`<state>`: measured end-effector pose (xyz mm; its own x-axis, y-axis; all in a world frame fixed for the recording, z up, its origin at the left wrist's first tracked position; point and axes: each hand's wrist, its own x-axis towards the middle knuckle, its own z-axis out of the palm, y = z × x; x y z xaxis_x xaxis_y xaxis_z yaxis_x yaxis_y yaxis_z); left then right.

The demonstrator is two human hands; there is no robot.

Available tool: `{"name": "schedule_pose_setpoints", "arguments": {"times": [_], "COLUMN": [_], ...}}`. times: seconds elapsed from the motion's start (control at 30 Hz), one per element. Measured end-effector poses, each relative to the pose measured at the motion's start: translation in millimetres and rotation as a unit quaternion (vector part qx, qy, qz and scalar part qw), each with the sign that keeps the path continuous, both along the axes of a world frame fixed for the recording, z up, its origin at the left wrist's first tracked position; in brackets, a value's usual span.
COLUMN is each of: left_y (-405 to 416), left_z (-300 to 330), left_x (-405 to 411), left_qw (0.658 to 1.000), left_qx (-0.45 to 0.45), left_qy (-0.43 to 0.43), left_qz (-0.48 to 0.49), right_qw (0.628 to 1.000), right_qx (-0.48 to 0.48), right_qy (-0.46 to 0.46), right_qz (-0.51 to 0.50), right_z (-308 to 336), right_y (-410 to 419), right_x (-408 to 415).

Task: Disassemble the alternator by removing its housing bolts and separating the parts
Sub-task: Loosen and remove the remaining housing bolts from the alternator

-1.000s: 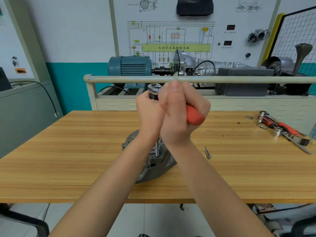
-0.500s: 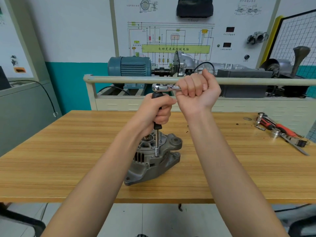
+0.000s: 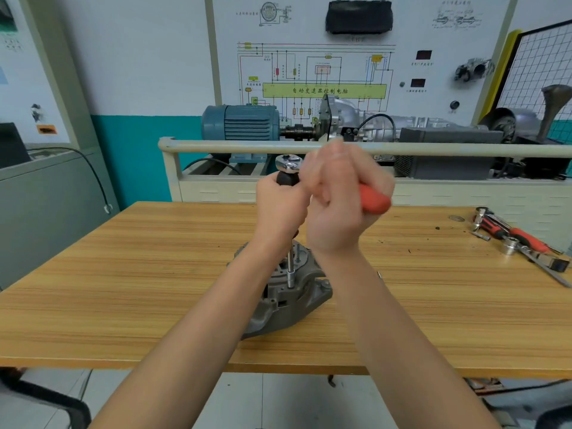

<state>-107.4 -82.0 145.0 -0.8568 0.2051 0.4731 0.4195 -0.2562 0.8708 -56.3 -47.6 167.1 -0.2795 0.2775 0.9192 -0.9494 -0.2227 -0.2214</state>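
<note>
Our right hand (image 3: 337, 205) wraps its fingers round the ratchet's red handle (image 3: 373, 201); our left hand (image 3: 280, 205) grips the black extension (image 3: 288, 178) above the alternator (image 3: 288, 292), mid-surface (image 3: 123, 274).

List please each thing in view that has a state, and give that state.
left hand: grips the black extension grip
right hand: grips the red ratchet handle, blurred
socket: upright, seated on the alternator
alternator: on the table, assembled
spare tools: lying untouched

Both hands (image 3: 309, 209) on a ratchet (image 3: 289, 164) above the alternator (image 3: 288, 301).
</note>
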Motion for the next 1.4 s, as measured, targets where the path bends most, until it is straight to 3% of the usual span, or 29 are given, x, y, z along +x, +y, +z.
{"name": "schedule_pose_setpoints", "arguments": {"times": [0.07,0.13,0.23,0.3,0.4,0.5,0.57,0.63,0.73,0.83,0.93,1.03,1.13,1.2,1.27,1.4], "left_y": [-7,-18,-23,-18,-12,-11,-8,-3,7,7,2,-8,-17,-17,-14,-12], "left_z": [0,1,4,7,7,4,4,4,4,2,-1,-1,4,7,8,8], "left_x": [-6,-13,-17,-14,-11,-12,-9,-5,0,4,0,-5,-9,-10,-10,-10], "left_qw": [0.997,0.982,0.947,0.944,0.952,0.968,0.983,0.995,0.999,1.0,1.0,0.996,0.97,0.947,0.94,0.955], "left_qx": [0.007,-0.009,-0.052,-0.077,-0.067,-0.042,-0.028,-0.018,-0.022,-0.018,-0.008,-0.005,-0.023,-0.065,-0.086,-0.062], "left_qy": [-0.017,-0.016,-0.014,-0.03,-0.055,-0.052,-0.058,-0.059,-0.022,-0.016,-0.019,-0.009,0.004,-0.007,-0.021,-0.039], "left_qz": [-0.077,-0.189,-0.315,-0.32,-0.294,-0.243,-0.17,-0.077,-0.005,0.009,-0.009,-0.088,-0.242,-0.315,-0.33,-0.287], "right_qw": [0.998,0.974,0.871,0.822,0.83,0.883,0.939,0.987,0.982,0.972,0.993,0.986,0.892,0.825,0.812,0.857], "right_qx": [-0.048,-0.115,-0.244,-0.296,-0.318,-0.27,-0.204,-0.13,-0.029,-0.006,-0.034,-0.087,-0.212,-0.276,-0.305,-0.285], "right_qy": [-0.012,-0.063,-0.157,-0.177,-0.185,-0.149,-0.113,-0.046,0.053,0.069,0.044,-0.044,-0.136,-0.154,-0.158,-0.16], "right_qz": [0.034,0.184,0.396,0.453,0.419,0.354,0.253,0.08,-0.181,-0.222,-0.103,0.134,0.375,0.468,0.472,0.398], "right_z": [8,12,10,9,11,11,10,7,-1,-5,0,9,11,10,9,10], "right_y": [15,41,59,68,69,60,47,26,2,-1,13,38,62,70,73,68], "right_x": [-4,-10,-24,-34,-34,-19,-11,-5,2,6,2,-4,-17,-27,-31,-22]}}
